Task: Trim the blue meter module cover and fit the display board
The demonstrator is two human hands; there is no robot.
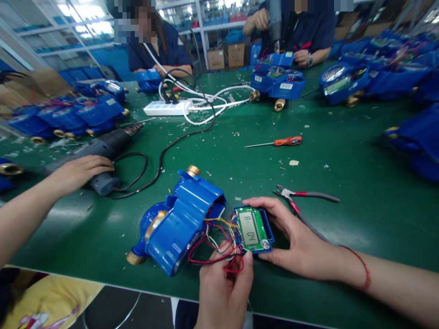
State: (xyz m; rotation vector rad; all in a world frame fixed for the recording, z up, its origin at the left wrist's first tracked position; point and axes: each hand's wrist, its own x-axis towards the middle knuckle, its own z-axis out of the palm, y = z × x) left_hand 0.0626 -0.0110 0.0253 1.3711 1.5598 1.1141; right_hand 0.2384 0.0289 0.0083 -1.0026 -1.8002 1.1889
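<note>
Right hand's got its grip round a rectangular blue plastic case, edges only, probably so the grey screen stays readable; left hand pinches thin red wires; case is right beside the glossy blue housing

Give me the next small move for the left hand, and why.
I'd gather the slack wires with the left hand: they loop loosely between the meter and the board, the left fingertips are right beside them, and the right hand steadies the board.
</note>
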